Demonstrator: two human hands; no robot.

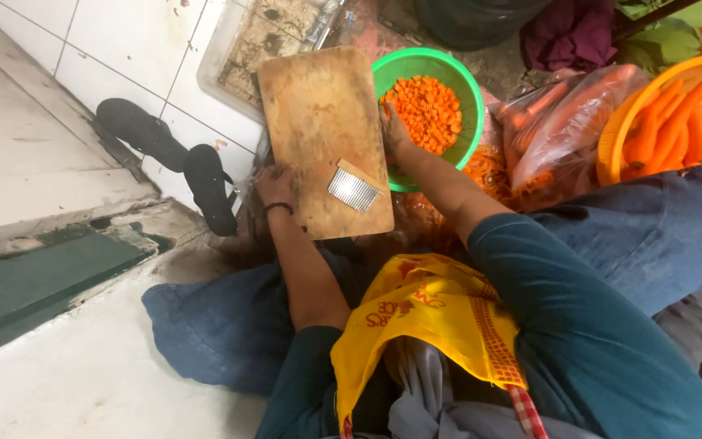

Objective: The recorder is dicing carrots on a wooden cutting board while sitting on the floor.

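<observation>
— What's the floor like?
— White tiles [123, 41], stained, with a green step [34, 284] at the left and two black sandals [172, 158] beside it. A wooden cutting board [322, 134] lies on the ground, and a crinkle cutter blade [353, 189] rests on its near corner.

— And the hands?
— The left hand [274, 185] grips the board's edge, fingers curled under and partly hidden. The right hand [396, 134] rests on the rim of the green bowl [469, 89] of chopped carrot [426, 110]; I cannot tell how its fingers are set.

— Any packaging?
— A clear plastic bag of carrots [566, 122] sits right of the bowl, beside an orange basket [615, 134] cut off by the frame.
</observation>
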